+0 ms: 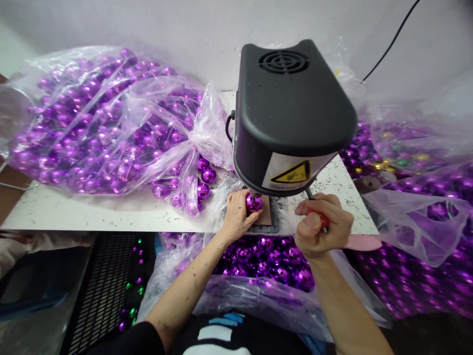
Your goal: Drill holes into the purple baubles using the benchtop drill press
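My left hand [238,215] grips a shiny purple mirrored ball [253,202] between thumb and fingers. The ball is held under the head of a black bench drill press [295,103], above a brown block [263,215] on the machine's base. Its contact with the tool above is hidden by the housing. My right hand [324,226] is wrapped round the red-ended lever [320,220] at the machine's right side. Several loose purple balls [203,191] lie on the white table to the left of my left hand.
A large clear bag [103,123] of purple balls covers the table's left side. Another open bag of purple balls [266,261] sits in my lap below the edge. More bagged balls [417,276] are at right. Dark shavings speckle the white tabletop [121,212].
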Demonstrator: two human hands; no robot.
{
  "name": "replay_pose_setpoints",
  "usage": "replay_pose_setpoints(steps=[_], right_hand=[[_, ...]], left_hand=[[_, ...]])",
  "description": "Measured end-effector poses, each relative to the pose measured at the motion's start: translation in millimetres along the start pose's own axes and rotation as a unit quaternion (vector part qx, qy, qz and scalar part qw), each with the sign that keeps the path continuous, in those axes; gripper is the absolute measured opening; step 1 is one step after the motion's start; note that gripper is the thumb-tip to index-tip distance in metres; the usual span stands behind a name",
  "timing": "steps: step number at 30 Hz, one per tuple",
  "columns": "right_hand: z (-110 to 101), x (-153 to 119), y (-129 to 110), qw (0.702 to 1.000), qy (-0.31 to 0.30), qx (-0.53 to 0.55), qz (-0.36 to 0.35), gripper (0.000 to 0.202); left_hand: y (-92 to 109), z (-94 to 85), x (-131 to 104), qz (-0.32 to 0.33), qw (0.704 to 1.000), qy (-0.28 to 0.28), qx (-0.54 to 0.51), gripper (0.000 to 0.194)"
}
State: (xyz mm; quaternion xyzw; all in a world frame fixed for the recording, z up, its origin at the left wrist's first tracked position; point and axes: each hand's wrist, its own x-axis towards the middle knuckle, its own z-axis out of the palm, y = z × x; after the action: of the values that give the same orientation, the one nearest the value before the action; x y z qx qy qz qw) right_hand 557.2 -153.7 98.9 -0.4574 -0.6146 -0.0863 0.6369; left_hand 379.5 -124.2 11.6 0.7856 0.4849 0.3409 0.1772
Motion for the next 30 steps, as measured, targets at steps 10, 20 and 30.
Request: replay_pose_setpoints(steps=[10,20,30], right_hand=[[8,-24,16,1.000,-0.024,-0.008,-0.002,0.012],[11,75,-15,0.996,0.047,-0.032,0.061,0.033],[23,103,-22,0.997,0.040,0.000,0.070,0.049]], left_hand=[[1,-0.7,0,0.002,1.000,0.000,0.003,0.049],[4,-2.2,-2,-0.002,0.999,0.019,-0.037,0.047],[29,-71.0,-61,-0.002,0.987,-0.139,-0.086,0.079]])
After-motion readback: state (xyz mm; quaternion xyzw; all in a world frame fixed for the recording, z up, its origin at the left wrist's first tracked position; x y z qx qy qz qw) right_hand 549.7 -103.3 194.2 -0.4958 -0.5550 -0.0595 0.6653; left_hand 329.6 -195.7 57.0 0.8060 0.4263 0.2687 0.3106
